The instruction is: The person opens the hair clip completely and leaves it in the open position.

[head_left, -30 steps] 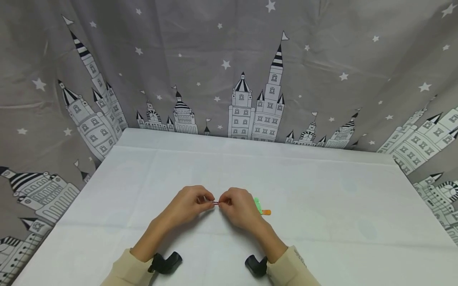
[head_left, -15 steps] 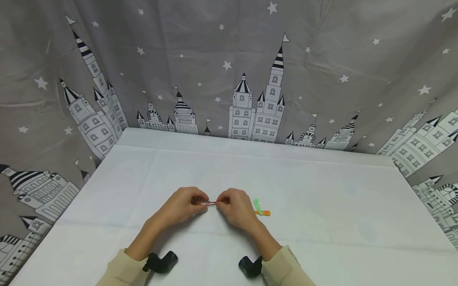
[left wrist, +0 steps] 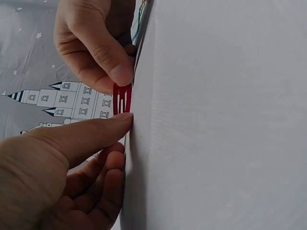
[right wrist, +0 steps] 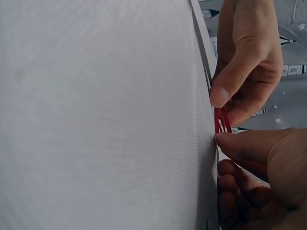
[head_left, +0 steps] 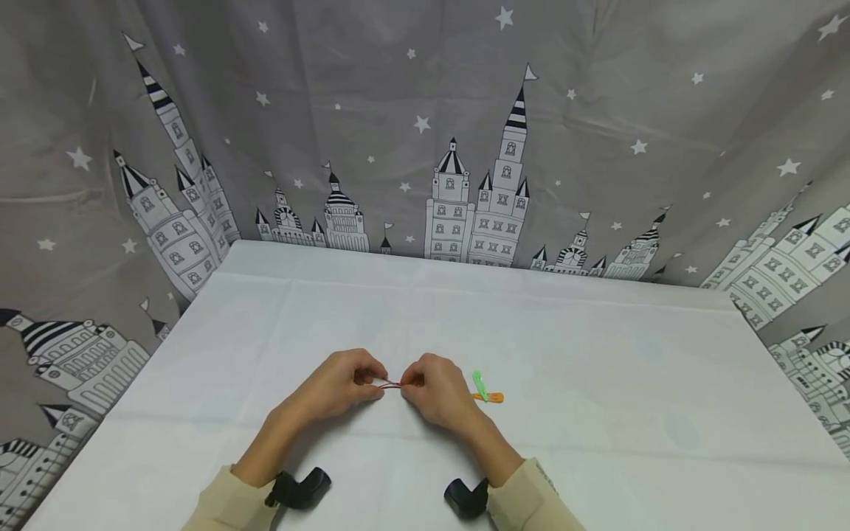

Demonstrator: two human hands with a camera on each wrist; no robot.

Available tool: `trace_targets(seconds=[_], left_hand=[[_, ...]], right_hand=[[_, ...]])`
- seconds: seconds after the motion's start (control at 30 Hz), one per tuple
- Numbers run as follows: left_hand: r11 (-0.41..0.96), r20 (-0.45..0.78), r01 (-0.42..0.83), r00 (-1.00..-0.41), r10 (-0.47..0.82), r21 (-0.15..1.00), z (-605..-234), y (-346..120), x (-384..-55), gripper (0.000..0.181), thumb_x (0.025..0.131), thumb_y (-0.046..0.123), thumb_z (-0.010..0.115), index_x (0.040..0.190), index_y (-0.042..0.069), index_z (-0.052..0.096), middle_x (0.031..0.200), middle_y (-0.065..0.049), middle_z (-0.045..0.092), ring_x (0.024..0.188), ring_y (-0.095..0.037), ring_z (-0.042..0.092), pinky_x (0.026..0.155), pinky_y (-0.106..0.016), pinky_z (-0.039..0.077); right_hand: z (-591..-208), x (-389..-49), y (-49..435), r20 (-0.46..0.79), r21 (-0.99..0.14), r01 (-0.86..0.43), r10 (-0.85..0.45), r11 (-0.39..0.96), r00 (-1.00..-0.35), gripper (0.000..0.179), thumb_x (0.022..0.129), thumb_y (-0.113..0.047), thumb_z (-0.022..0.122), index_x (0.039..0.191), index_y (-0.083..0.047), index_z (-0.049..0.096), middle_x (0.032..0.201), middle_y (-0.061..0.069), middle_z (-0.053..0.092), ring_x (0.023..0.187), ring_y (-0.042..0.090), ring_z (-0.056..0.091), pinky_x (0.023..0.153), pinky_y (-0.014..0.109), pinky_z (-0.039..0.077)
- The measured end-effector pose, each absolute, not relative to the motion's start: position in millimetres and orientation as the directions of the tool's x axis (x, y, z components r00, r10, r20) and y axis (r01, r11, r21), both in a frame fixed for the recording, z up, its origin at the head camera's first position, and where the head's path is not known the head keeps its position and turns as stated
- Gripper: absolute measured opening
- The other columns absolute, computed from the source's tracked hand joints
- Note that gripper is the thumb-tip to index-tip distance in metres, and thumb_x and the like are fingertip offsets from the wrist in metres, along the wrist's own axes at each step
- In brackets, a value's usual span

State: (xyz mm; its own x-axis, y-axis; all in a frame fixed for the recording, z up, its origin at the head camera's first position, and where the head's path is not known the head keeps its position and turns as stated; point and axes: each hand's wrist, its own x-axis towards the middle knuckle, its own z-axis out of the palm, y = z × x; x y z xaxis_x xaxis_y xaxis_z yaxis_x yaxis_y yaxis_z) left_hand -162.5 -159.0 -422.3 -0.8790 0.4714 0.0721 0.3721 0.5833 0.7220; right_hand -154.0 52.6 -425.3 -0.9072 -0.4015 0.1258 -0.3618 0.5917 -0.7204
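A red snap hair clip (left wrist: 123, 99) with slots between its strips spans the small gap between my two hands, low over the white table. My left hand (head_left: 341, 385) pinches one end of it between thumb and fingers. The other end sits in the thumb-and-finger pinch of my right hand (head_left: 437, 389). In the right wrist view, part of the clip (right wrist: 222, 120) shows between the thumb tips; its ends are covered by the fingers. Just right of my right hand, a green hair clip (head_left: 479, 384) lies across an orange hair clip (head_left: 493, 397), whose left end is partly hidden.
A white cloth with fold creases covers the table (head_left: 598, 369). Behind it and along the sides hangs a grey curtain (head_left: 372, 81) printed with castles and stars. Black wrist mounts (head_left: 302, 488) stick out from both beige sleeves.
My left hand has shifted slightly left, away from the right, so more of the red clip shows between them. Its strips look spread apart. The green and orange clips lie still.
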Motion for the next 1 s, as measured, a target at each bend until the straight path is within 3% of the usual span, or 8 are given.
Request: trace_targets(seconds=[0.3, 1.0], left_hand=[[0.563, 0.107, 0.407, -0.866, 0.489, 0.719, -423.0, -158.6, -163.2, 0.017, 0.079, 0.004, 0.079, 0.095, 0.005, 0.073, 0.083, 0.005, 0.061, 0.074, -0.009, 0.053, 0.065, -0.026, 0.045], [0.599, 0.03, 0.352, -0.878, 0.479, 0.719, -424.0, -158.1, -163.4, 0.016, 0.082, 0.007, 0.079, 0.096, 0.008, 0.072, 0.087, 0.005, 0.06, 0.078, -0.012, 0.053, 0.069, -0.027, 0.045]], right_hand=[[-424.6, -154.9, 54.0, 0.128, -0.714, -0.384, -0.429, 0.586, -0.894, 0.005, 0.083, -0.003, 0.073, 0.084, -0.006, 0.076, 0.078, -0.004, 0.056, 0.069, 0.008, 0.049, 0.062, 0.023, 0.042], [-425.3, -153.3, 52.7, 0.121, -0.719, -0.367, -0.414, 0.591, -0.902, 0.005, 0.083, -0.002, 0.073, 0.083, -0.006, 0.076, 0.077, -0.004, 0.057, 0.069, 0.008, 0.05, 0.062, 0.023, 0.042]])
